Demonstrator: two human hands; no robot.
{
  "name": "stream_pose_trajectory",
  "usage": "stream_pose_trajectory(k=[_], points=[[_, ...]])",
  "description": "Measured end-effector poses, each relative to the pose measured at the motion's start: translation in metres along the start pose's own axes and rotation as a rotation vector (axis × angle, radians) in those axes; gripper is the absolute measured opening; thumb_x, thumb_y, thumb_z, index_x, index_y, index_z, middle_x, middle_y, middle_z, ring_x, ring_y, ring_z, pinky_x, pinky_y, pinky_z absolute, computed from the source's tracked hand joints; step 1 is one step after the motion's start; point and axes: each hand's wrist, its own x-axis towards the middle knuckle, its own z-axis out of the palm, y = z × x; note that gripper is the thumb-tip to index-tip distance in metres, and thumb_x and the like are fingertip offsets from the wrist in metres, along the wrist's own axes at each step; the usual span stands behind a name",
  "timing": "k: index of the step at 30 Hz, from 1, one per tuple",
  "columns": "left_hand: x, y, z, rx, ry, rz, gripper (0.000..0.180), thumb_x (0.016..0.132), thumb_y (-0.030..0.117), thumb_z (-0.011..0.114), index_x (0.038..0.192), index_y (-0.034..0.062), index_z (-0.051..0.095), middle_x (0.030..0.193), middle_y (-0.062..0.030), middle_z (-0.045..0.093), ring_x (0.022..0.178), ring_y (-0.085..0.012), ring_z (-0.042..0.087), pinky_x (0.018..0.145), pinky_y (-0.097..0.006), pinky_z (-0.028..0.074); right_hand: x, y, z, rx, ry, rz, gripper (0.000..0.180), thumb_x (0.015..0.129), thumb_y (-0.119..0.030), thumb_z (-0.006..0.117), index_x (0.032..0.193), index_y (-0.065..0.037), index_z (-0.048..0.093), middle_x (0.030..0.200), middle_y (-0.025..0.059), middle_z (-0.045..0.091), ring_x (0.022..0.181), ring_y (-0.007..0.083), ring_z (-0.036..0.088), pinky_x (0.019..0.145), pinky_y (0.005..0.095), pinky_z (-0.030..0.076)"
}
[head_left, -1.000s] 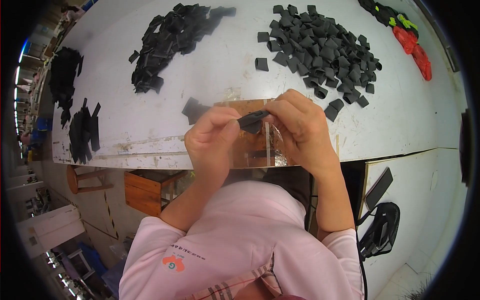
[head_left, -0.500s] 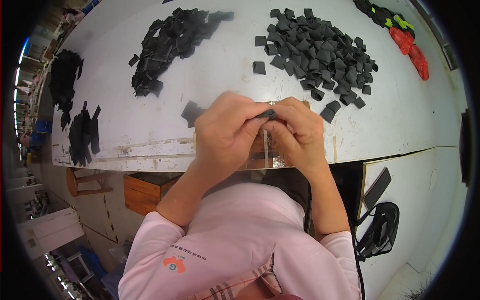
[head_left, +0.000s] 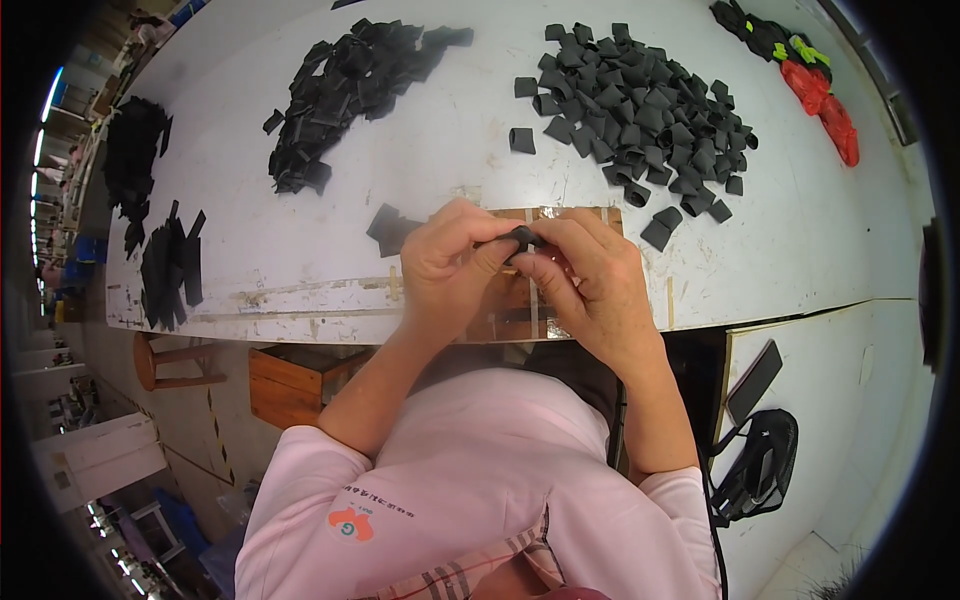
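Observation:
A small black fabric piece [head_left: 523, 236] is pinched between both hands above a brown board [head_left: 510, 318] at the table's near edge. My left hand [head_left: 450, 262] grips its left end, thumb and index finger pressed together. My right hand [head_left: 597, 280] holds its right end between thumb and fingers. The piece looks folded or curled, though fingertips hide much of it. Just left of my left hand lie a couple of flat black pieces [head_left: 392, 230]. Two looped black pieces [head_left: 661, 227] rest to the right of my right hand.
A large heap of looped black pieces [head_left: 640, 110] covers the far right; flat pieces [head_left: 345, 85] are piled far left. Black strips [head_left: 172, 268] lie at the left edge. A red plastic bag [head_left: 822, 105] sits far right. Beside the table are a phone [head_left: 755, 382] and black mesh bag [head_left: 765, 465].
Both hands have shifted slightly, the left one drawing a little right and down. The fabric's looped end, visible between the fingertips before, is now turned and more bunched.

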Motion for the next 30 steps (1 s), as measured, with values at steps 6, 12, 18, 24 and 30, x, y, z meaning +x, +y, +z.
stream_pose_trajectory(k=[6,12,18,24,30], points=[[0.009,0.01,-0.002,-0.202,-0.078,-0.038,0.015,0.077,-0.005,0.054,0.091,-0.0022,0.059,0.087,-0.0085,0.055,0.081,-0.0132,0.052,0.071,-0.022,0.042,-0.001,-0.003,0.0,0.024,0.148,-0.1,0.015,0.068,0.0,0.061,0.083,-0.002,0.058,0.072,0.0077,0.055,0.059,0.0218,0.054,0.051,0.0293,0.043],[0.013,0.006,-0.007,-0.208,-0.141,-0.089,0.015,0.077,-0.007,0.051,0.088,-0.0019,0.06,0.085,-0.0067,0.055,0.078,-0.0121,0.052,0.069,-0.021,0.043,-0.006,0.005,0.013,-0.042,0.212,-0.144,0.015,0.065,0.002,0.062,0.08,-0.002,0.058,0.071,0.0073,0.055,0.062,0.0225,0.054,0.051,0.0293,0.043],[0.012,0.008,-0.005,-0.203,-0.083,-0.103,0.015,0.077,-0.007,0.052,0.087,-0.0011,0.061,0.082,-0.0055,0.054,0.078,-0.0112,0.052,0.068,-0.02,0.042,-0.003,0.013,0.015,0.013,0.199,-0.129,0.014,0.066,0.002,0.061,0.078,-0.002,0.057,0.068,0.0074,0.053,0.059,0.0221,0.053,0.049,0.0305,0.041],[0.005,0.006,-0.002,-0.139,-0.024,-0.108,0.01,0.077,-0.005,0.053,0.084,-0.0023,0.059,0.084,-0.0085,0.056,0.071,-0.0108,0.052,0.063,-0.02,0.042,-0.008,0.006,0.015,-0.041,0.151,-0.034,0.009,0.069,0.0,0.06,0.078,-0.002,0.057,0.064,0.009,0.05,0.056,0.0225,0.05,0.048,0.031,0.039],[-0.014,-0.004,0.01,0.167,0.094,-0.08,0.007,0.075,-0.002,0.055,0.081,-0.0002,0.057,0.069,-0.0064,0.06,0.057,-0.0095,0.055,0.051,-0.02,0.043,-0.005,-0.002,0.011,-0.282,0.107,-0.158,0.009,0.068,0.004,0.058,0.075,-0.001,0.054,0.064,0.0098,0.048,0.054,0.0238,0.048,0.048,0.0321,0.037]])
